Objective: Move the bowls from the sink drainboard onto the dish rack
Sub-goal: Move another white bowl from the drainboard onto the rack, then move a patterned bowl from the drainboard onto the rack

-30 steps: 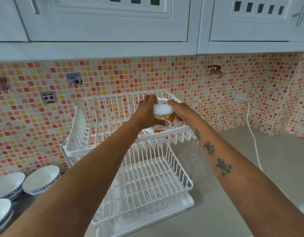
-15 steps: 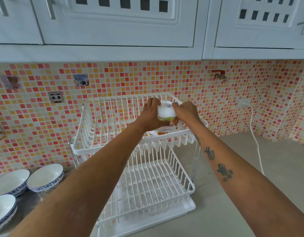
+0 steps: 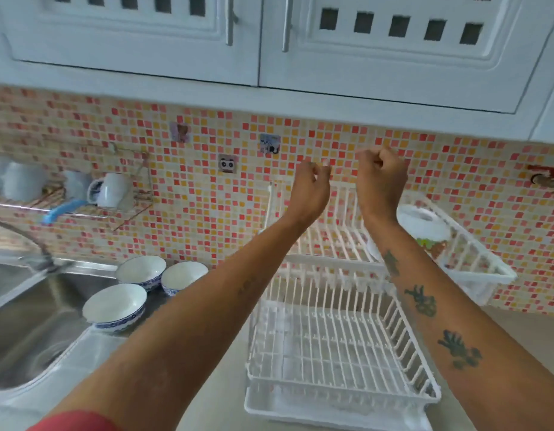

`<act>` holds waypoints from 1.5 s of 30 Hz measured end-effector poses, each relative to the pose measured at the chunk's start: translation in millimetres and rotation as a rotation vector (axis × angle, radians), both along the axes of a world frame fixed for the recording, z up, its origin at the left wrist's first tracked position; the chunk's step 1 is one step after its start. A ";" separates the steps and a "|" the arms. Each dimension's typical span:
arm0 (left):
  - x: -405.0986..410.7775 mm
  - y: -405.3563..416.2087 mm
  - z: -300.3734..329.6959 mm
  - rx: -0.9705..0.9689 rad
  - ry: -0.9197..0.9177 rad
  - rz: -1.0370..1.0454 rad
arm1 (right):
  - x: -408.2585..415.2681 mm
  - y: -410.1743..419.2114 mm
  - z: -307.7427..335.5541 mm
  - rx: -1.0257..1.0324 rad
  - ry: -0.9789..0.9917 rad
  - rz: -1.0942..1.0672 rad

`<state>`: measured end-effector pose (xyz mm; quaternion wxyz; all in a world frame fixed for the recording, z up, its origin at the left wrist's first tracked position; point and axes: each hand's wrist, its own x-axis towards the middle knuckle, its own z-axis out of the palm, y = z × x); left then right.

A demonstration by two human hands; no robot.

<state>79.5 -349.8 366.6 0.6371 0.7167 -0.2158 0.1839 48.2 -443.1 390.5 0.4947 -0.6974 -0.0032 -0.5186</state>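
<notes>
Three white bowls with blue patterned rims stand on the steel drainboard at the left: one at the back [image 3: 141, 270], one beside it [image 3: 184, 276] and one nearer me [image 3: 114, 303]. The white two-tier dish rack [image 3: 331, 259] stands on the counter to their right. A white bowl with a cartoon print [image 3: 425, 225] rests tilted on the rack's upper tier, at its right side. My left hand [image 3: 311, 188] and my right hand [image 3: 381, 175] are raised above the upper tier, fingers curled, holding nothing. The lower tier [image 3: 341, 377] holds no dishes.
A steel sink [image 3: 27, 321] with a curved faucet [image 3: 27, 241] lies at the far left. A wall shelf holds a mug [image 3: 111, 189] and a blue brush [image 3: 61, 209]. White cabinets [image 3: 269, 42] hang low overhead. A wall tap [image 3: 546, 178] sticks out at the right.
Both hands have let go of the cartoon bowl, which now rests on the upper tier, and have lifted away. My view has swung left, bringing the sink and three bowls into sight.
</notes>
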 end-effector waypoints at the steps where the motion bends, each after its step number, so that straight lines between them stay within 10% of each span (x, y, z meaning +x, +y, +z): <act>1: 0.8 19.7 5.1 -0.039 -0.015 0.042 | 3.0 21.9 6.4 0.011 -0.015 0.055; 8: 20.0 176.0 0.4 -0.103 -0.094 0.389 | 37.4 178.1 15.3 0.229 -0.042 0.533; 19: 43.6 398.8 -88.4 -0.158 0.264 0.749 | 88.3 370.2 -62.0 0.276 0.408 0.833; 35: 84.3 491.9 -272.5 -0.247 1.134 0.413 | 212.5 411.9 -275.0 0.141 1.478 0.715; 45: 134.3 486.3 -336.7 -0.270 1.338 0.381 | 243.4 405.8 -353.1 0.190 1.701 0.691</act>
